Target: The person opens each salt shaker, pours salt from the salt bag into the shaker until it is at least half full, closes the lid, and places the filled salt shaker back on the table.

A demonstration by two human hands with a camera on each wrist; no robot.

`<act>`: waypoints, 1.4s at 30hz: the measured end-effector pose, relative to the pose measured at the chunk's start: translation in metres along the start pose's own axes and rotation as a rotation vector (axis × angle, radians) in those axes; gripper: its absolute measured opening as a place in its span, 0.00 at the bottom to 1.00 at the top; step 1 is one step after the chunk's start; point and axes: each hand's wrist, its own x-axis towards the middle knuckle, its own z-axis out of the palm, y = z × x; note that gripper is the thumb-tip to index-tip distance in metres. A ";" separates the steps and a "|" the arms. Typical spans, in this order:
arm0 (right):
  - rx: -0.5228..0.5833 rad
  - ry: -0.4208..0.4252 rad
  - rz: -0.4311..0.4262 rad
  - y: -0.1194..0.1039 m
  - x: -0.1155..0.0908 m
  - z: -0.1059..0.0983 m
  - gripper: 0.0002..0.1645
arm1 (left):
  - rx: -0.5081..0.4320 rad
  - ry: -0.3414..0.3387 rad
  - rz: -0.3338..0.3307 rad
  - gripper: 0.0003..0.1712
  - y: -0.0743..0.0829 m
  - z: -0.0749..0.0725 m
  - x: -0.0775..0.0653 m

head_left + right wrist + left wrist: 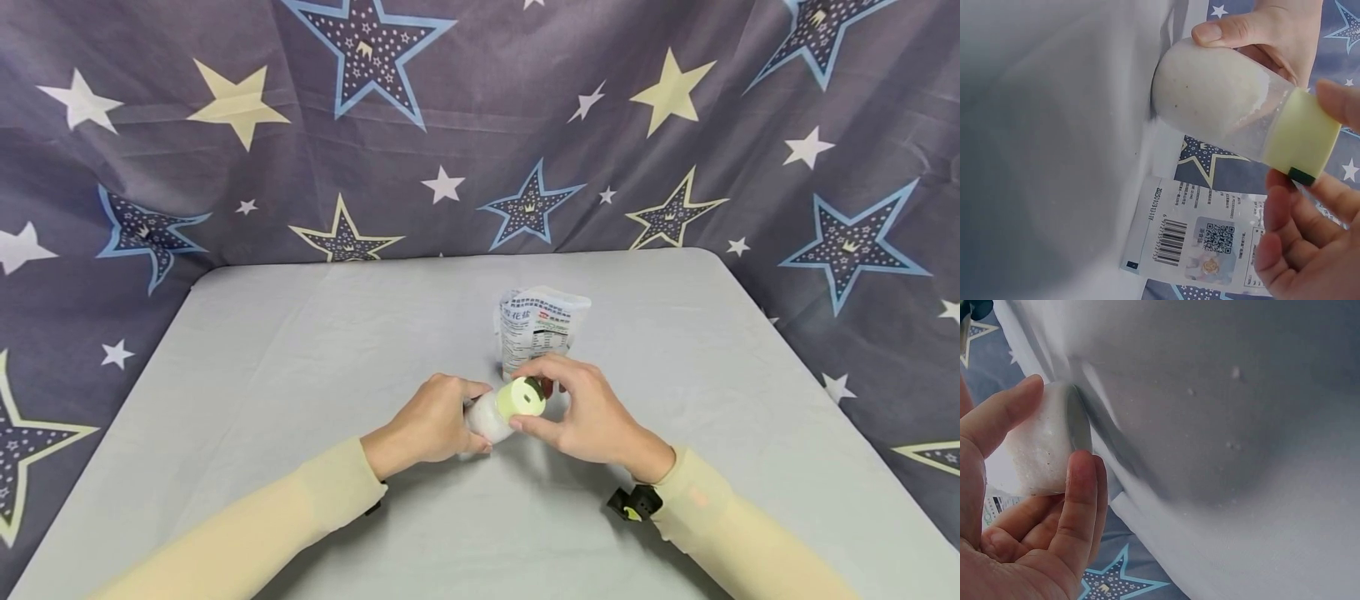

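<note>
A clear salt shaker (1210, 87), largely filled with white grains, is tilted over the table with its yellow-green cap (1304, 134) toward the right. My left hand (431, 421) grips the body, thumb on one side and fingers on the other. In the left wrist view the shaker's base (1079, 422) faces the tabletop. With thumb and fingers, my right hand (588, 417) pinches the cap, which has a dark green tab on its edge. Right behind the hands stands a white printed salt pouch (536, 325), its lower part overlapped by the right hand in the head view.
A pale grey cloth covers the table (315, 333). Several small white grains (1232, 445) lie on it in the left wrist view. A dark star-patterned curtain (465, 125) hangs along the back and sides.
</note>
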 end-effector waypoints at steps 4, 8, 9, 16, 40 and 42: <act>-0.008 0.038 0.011 0.000 0.000 0.003 0.24 | 0.003 0.004 0.006 0.33 0.000 0.000 0.000; -0.019 0.067 0.024 -0.001 0.001 0.005 0.22 | 0.003 0.004 0.007 0.33 0.000 0.000 0.000; -0.022 0.073 0.030 -0.002 0.001 0.006 0.22 | 0.003 0.003 0.007 0.33 0.000 0.000 0.000; -0.034 0.097 0.061 -0.002 0.000 0.008 0.22 | 0.007 0.002 0.002 0.33 0.001 0.000 0.001; 0.032 -0.057 -0.076 0.001 0.002 -0.005 0.38 | -0.005 -0.011 -0.005 0.35 0.001 -0.001 0.001; 0.045 -0.062 -0.088 0.002 0.002 -0.005 0.37 | -0.008 -0.010 -0.004 0.35 0.001 -0.001 0.001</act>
